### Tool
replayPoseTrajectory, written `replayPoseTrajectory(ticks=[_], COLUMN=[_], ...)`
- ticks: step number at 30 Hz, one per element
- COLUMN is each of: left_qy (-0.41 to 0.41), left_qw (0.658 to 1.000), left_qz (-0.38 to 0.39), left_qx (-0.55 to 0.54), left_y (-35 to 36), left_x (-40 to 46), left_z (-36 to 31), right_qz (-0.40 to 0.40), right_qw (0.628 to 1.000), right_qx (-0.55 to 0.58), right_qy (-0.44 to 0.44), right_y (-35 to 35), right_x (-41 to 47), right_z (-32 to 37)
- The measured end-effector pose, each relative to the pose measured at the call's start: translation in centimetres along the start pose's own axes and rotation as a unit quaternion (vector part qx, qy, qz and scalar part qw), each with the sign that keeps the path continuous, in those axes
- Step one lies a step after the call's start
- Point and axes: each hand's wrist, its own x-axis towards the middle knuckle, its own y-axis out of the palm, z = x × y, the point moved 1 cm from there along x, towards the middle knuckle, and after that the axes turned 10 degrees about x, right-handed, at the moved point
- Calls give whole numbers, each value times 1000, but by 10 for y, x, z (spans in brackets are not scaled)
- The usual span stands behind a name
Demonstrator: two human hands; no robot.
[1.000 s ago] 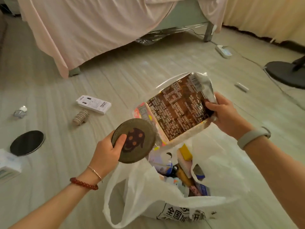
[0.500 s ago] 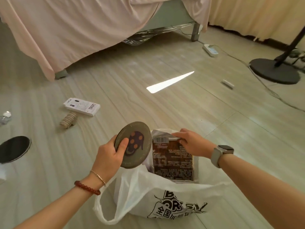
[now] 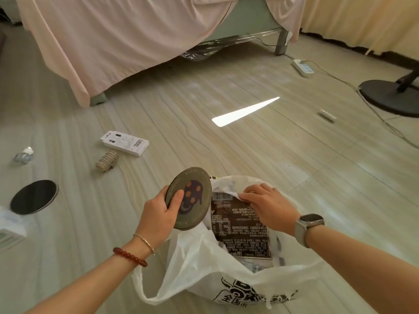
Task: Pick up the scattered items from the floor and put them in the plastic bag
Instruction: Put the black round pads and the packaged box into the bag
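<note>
I am noting the right hand (image 3: 269,206) pinching the plastic bag (image 3: 204,264) rim, apparently keeping its mouth wide over the dark packet (image 3: 240,227) inside, while the left hand (image 3: 158,218) is gripping the round disc (image 3: 189,197) beside the opening, presumably for dropping in.

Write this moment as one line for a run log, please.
left hand: holds round disc | right hand: pinches plastic bag rim | dark packet: in bag

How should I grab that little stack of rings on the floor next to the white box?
The stack of rings lies on its side, so probably come from above and pinch across its round middle, with fingers on the two long sides. The white box sits close behind one end, so stay off that end.
</note>
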Motion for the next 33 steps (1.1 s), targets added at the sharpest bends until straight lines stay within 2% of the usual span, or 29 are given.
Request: replayPoseTrajectory(ticks=[4, 6, 8, 10, 12, 16, 20, 23, 25, 27, 28, 29, 30, 31, 32, 33], left_qy=[13, 26, 40, 57, 75, 112, 182, 308, 368, 360, 333, 296, 276, 275, 289, 308], left_qw=[1000, 999, 999, 998, 996, 993, 982, 937, 879, 797, 765, 758, 766, 790, 818, 843], left_qz=[17, 18, 25, 36, 42, 46, 54, 78, 155, 276, 353, 405, 418, 401, 356, 280], left_qx=[5, 5, 5, 6, 9, 16, 9, 143, 261, 399, 424, 417, 402, 374, 347, 339], left_y=[9, 14, 20, 27, 33, 47, 63, 84, 104, 116, 121, 121, 120, 118, 114, 112], left_x=[-1, 0, 1, 2, 2, 5, 9, 0, -12, -22, -26, -25, -23, -20, -15, -9], left_z=[0, -2, -5, -9, -13, -17, -24, -21, -20, -20, -17, -16, -16, -16, -18, -18], right_qz=[79, 98, 70, -19, -90, -52, -113, -140, -140, -129, -121, -113, -102, -90, -79, -65], right_qw=[991, 988, 992, 997, 994, 973, 949, 928, 924, 919, 919, 921, 923, 923, 923, 922], right_qx=[-111, -120, -102, -73, -53, 33, 188, 262, 268, 277, 276, 273, 273, 276, 282, 290], right_qy=[6, -2, -23, -26, 33, 222, 227, 224, 235, 251, 255, 255, 253, 252, 252, 248], right_y=[19, 19, 13, 4, -2, -4, -18, -36, -41, -37, -34, -30, -27, -25, -22, -19], right_x=[-2, -1, 0, 0, 2, 5, 8, 12, 15, 14, 12, 10, 7, 5, 3, 1], right_z=[-4, -7, -10, -14, -23, -41, -56, -61, -65, -67, -68, -69, -70, -71, -72, -72])
